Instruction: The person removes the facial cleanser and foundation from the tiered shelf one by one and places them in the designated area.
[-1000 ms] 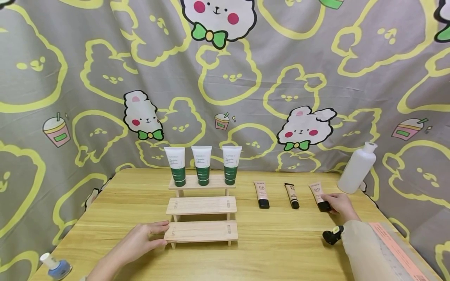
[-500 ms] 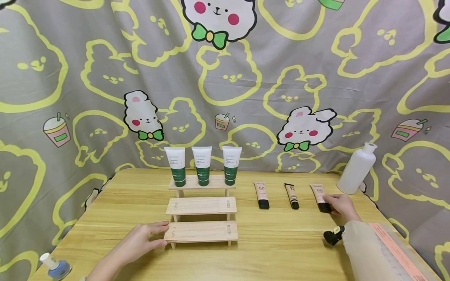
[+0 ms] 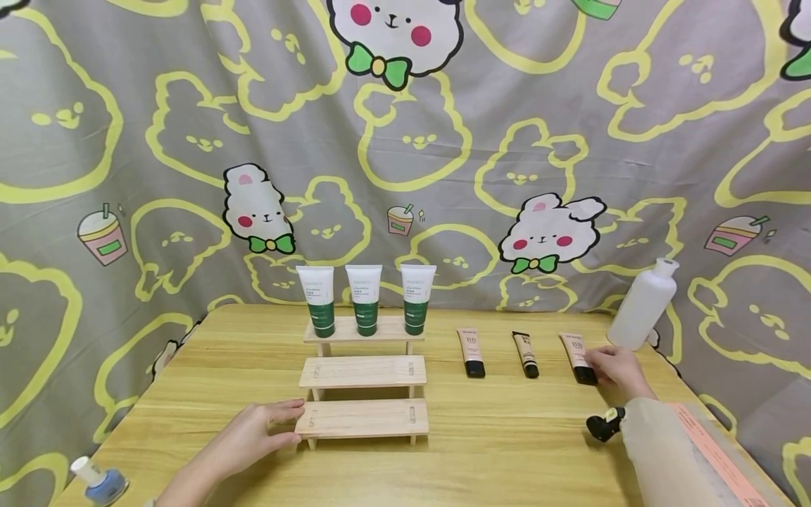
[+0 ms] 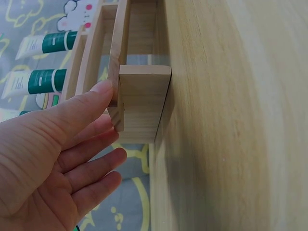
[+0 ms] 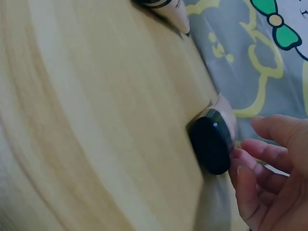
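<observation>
BB tube (image 3: pixel 576 358): lies flat on the wooden tabletop (image 3: pixel 507 443), at 4 o'clock from the head view's centre, black cap toward 6 o'clock. Right hand (image 3: pixel 621 371): at the tube's 3 o'clock side, fingers loosely bent, thumb apart from the fingers, no grip; fingertip contact cannot be determined. White bottle (image 3: pixel 644 304): at the tube's 2 o'clock. Smaller tube (image 3: pixel 525 354) and second BB tube (image 3: pixel 471 353): in line toward 9 o'clock, apart from each other. Wooden rack (image 3: pixel 363 419): farther toward 9 o'clock, three tiers; three green-and-white tubes (image 3: pixel 366 299) stand on the top tier. Left hand (image 3: pixel 250 435): at the rack's 8 o'clock, thumb and fingers pinching the lowest tier's end. Blue polish bottle (image 3: pixel 106 486): at the left hand's 8 o'clock.
</observation>
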`<state>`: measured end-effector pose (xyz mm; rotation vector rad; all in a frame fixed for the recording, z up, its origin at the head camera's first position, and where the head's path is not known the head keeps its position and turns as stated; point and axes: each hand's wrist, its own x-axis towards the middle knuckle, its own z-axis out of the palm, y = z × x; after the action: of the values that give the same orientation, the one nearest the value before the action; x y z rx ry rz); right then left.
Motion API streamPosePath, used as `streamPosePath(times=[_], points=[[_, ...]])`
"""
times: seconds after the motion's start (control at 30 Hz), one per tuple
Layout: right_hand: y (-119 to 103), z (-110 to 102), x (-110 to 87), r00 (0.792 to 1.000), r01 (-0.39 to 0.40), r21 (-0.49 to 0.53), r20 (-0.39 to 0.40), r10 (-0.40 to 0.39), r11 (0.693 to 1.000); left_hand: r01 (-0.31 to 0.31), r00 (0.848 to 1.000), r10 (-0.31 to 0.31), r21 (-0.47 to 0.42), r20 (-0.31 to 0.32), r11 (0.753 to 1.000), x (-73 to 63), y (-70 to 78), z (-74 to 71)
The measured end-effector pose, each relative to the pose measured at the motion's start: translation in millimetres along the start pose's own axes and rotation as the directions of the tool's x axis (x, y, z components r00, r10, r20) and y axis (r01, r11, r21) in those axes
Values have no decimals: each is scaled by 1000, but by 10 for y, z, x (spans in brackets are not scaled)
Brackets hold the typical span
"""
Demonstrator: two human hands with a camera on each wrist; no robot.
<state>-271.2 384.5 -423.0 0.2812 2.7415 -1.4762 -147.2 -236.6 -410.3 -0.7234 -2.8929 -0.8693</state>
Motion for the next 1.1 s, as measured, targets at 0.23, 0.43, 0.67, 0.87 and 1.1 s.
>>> streamPosePath(times=[0.23,0.43,0.67,0.87,1.1], points=[[-272,-17,-12,995,94,7,11,-94,996,1,1000,-1,-5,5,1000,-1,-9,-2],[-629,89,-42,978,208,-24,-24,-208,978,0,1000,0,1,4,1000,-1,-12,-1],[-1070,303,-91,942,335,-13,-12,-335,942,1,1000,-1,-6,5,1000,1,-9,-2],[-1449,559,-187,899,436,35,25,-437,899,-9,1000,9,4,-6,1000,-4,-11,6],[-1788,903,-281,849,515,115,65,-524,850,5,1000,-5,1,-6,1000,-5,-17,8]])
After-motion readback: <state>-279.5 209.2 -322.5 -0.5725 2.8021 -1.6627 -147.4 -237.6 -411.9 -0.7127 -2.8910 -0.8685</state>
